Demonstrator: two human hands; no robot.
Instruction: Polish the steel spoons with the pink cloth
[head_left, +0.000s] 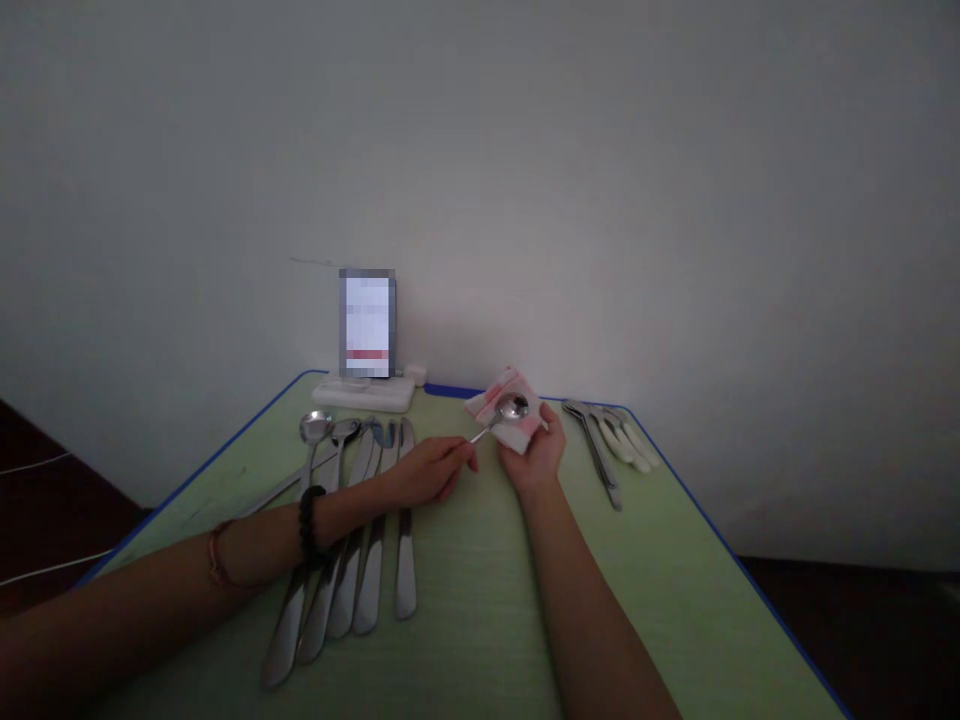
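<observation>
My left hand (pixel 431 470) pinches the handle of a metal spoon (pixel 513 406), whose bowl points away to the right. Behind and under that bowl lies a white and pink cloth (pixel 517 436), gripped in my right hand (pixel 541 452). Both hands are above the far middle of the table. Under my left forearm, a row of metal cutlery (pixel 406 570) lies on the table, partly hidden by the arm; a ladle-like spoon (pixel 316 428) is at its left end. Right of my right hand lie metal utensils (pixel 596 450) and several pieces with white handles (pixel 624 440).
The green table (pixel 472 620) has a blue edge and stands against a grey wall (pixel 600 200). At its far left, a phone (pixel 367 325) with a lit, blurred screen stands upright behind a white power strip (pixel 364 395) with a white plug (pixel 415 375).
</observation>
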